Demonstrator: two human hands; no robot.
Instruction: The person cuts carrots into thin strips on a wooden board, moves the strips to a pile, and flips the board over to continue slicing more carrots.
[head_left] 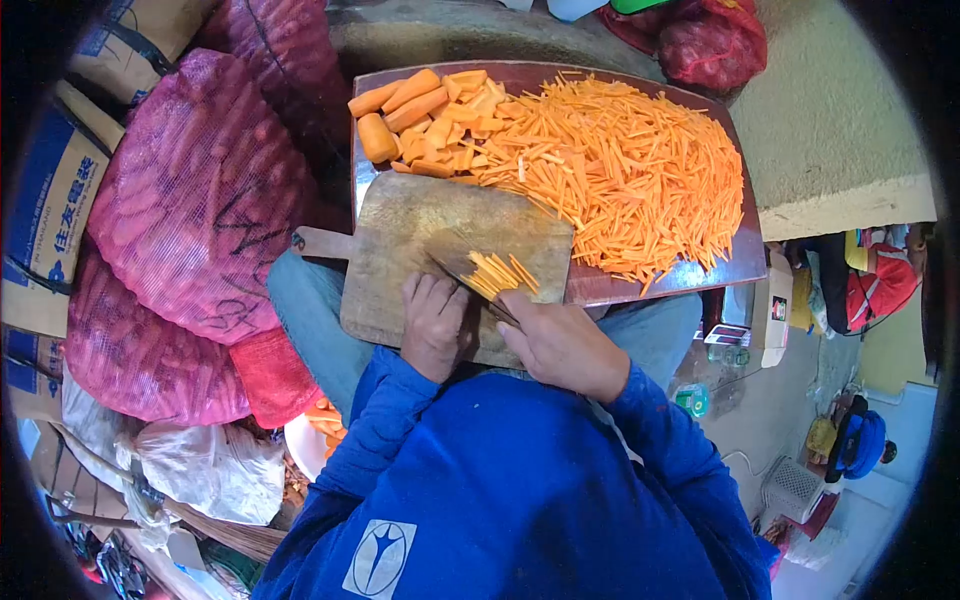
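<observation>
A wooden cutting board (395,225) with a handle at its left lies across my lap, against the front edge of a dark red tabletop. My right hand (572,345) is closed round the handle of a knife (455,272), whose blade slants up and left over the board. Several cut carrot sticks (492,272) lie along the far side of the blade. My left hand (434,322) rests on the board just left of the knife, fingers curled down. Whatever is under those fingers is hidden.
The dark red tabletop (735,215) bears a large heap of carrot sticks (640,170), carrot slices (445,135) and peeled carrot pieces (410,95). Full pink mesh sacks (200,190) stand at the left. A white bowl (303,450) with carrot pieces sits below them.
</observation>
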